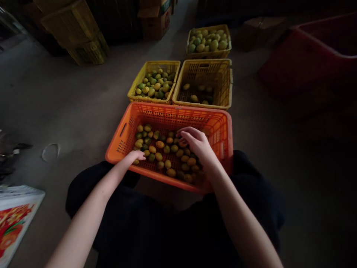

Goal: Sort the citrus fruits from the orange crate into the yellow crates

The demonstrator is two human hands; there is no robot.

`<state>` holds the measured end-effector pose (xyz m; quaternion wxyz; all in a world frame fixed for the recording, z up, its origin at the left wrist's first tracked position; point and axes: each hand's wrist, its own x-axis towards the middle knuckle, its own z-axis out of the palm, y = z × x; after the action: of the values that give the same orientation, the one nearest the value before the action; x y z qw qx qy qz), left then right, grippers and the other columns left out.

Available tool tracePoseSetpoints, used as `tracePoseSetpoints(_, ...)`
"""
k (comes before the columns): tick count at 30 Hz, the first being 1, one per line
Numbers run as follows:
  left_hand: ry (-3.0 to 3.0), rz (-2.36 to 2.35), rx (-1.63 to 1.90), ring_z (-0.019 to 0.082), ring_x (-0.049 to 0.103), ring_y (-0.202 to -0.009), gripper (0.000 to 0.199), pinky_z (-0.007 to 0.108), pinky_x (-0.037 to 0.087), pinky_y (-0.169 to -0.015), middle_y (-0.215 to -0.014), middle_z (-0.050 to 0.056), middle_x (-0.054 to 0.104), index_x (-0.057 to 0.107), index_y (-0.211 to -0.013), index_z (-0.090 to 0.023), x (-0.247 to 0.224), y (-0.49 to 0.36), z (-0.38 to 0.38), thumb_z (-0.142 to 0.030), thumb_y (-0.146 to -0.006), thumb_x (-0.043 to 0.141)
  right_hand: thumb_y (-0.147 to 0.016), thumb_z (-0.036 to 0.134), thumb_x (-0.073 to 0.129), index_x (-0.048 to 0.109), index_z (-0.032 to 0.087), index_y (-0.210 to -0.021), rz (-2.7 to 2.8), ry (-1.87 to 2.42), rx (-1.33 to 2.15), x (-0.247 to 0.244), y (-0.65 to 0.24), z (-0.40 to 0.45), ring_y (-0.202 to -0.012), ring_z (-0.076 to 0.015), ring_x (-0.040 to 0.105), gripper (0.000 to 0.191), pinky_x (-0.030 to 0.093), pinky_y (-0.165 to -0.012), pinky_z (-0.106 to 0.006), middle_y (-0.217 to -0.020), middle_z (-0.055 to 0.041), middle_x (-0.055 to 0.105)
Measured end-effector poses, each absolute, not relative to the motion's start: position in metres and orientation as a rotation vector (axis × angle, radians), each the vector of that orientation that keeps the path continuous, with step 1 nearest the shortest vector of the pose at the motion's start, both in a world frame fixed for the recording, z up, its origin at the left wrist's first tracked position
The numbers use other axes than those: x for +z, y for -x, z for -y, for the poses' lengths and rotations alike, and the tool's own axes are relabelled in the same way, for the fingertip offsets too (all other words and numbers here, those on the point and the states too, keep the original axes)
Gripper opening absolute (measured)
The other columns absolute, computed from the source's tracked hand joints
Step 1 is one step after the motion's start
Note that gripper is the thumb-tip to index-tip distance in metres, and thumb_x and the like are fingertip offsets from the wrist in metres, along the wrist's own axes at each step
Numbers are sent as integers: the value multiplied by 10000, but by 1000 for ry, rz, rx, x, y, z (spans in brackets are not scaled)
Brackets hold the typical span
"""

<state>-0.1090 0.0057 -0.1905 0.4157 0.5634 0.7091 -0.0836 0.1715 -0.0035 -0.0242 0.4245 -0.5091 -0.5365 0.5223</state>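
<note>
An orange plastic crate (178,182) stands between my knees, with several small oval green-and-yellow fruits (160,144) spread over its bottom. At the crate's near left side, my left hand (137,155) reaches in low among the fruits. Its fingers look curled, and whatever lies under them is hidden. Over the right half of the crate is my right hand (196,142), palm down, its fingers loosely bent and apart above the fruits. No fruit can be seen in it.
Beyond the orange crate stand a yellow crate (134,83) of fruits, another yellow crate (229,83) with a few, and a fuller yellow crate (208,55) behind. Stacked yellow crates (72,26) and cardboard boxes (154,24) are farther back. A red bin (312,56) is right, a printed bag (16,219) left.
</note>
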Motion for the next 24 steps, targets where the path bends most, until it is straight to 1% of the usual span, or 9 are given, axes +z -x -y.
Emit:
tracePoseSetpoints(1,-1428,-1805,-248,287,577,-979,149,388,402,-872,-829,93,681,634,-727,-139,-196,108,-13,-274,-677,674,-797,264,505,628,166,-811,1437,1330,1205,-23,-172,5,-642,-124,593,158,440,-609,-229,-749,-14,655)
tracePoseSetpoints(3,-1472,-1860,-357,305,551,-1039,144,421,381,-896,-939,112,671,637,-790,-159,-208,107,-29,-233,-670,670,-821,270,484,615,166,-837,1652,1472,976,-21,-173,8,-688,-148,599,168,428,-630,-244,-775,-29,656)
tracePoseSetpoints(6,-1543,-1955,-415,334,441,-1187,254,473,320,-951,-1188,157,573,618,-958,-166,-225,107,-47,-182,-704,629,-850,270,457,593,160,-888,1961,1714,622,-20,-174,10,-798,-190,605,179,407,-671,-266,-871,-76,654)
tracePoseSetpoints(8,-1573,-2002,-437,342,364,-1252,341,484,298,-967,-1301,175,482,578,-1068,-165,-237,110,-57,-169,-728,604,-869,284,435,581,165,-901,2101,1833,543,-21,-174,10,-805,-197,605,191,391,-655,-266,-874,-80,650)
tracePoseSetpoints(11,-1587,-2029,-467,347,352,-1259,433,466,311,-959,-1348,191,424,512,-1179,-159,-253,112,-71,-201,-756,588,-887,310,410,570,173,-894,2231,1917,615,-26,-171,8,-779,-194,609,211,374,-627,-267,-846,-68,647)
tracePoseSetpoints(16,-1591,-2014,-458,313,399,-1236,564,398,332,-950,-1386,153,384,399,-1290,-224,-281,105,-94,-213,-759,590,-885,316,415,566,168,-898,2363,1946,752,-40,-164,9,-777,-207,614,211,374,-634,-284,-825,-74,643)
tracePoseSetpoints(20,-1521,-2077,-410,334,453,-1184,643,384,357,-911,-1289,246,437,313,-1301,-103,-296,92,-101,-204,-743,617,-861,302,463,571,161,-969,2428,1974,875,-50,-158,15,-811,-224,618,209,397,-663,-300,-872,-91,647)
tracePoseSetpoints(22,-1518,-2091,-349,345,432,-1195,636,378,342,-925,-1276,248,433,297,-1277,-73,-298,86,-100,-202,-745,621,-857,296,470,571,158,-1005,2446,1981,941,-53,-156,15,-836,-233,618,226,411,-681,-311,-904,-100,647)
tracePoseSetpoints(24,-1487,-2067,-228,355,393,-1217,633,376,311,-956,-1277,227,424,318,-1234,-77,-296,82,-97,-157,-704,653,-857,295,470,571,153,-1022,2455,1988,977,-54,-155,14,-855,-244,617,240,424,-696,-323,-921,-111,645)
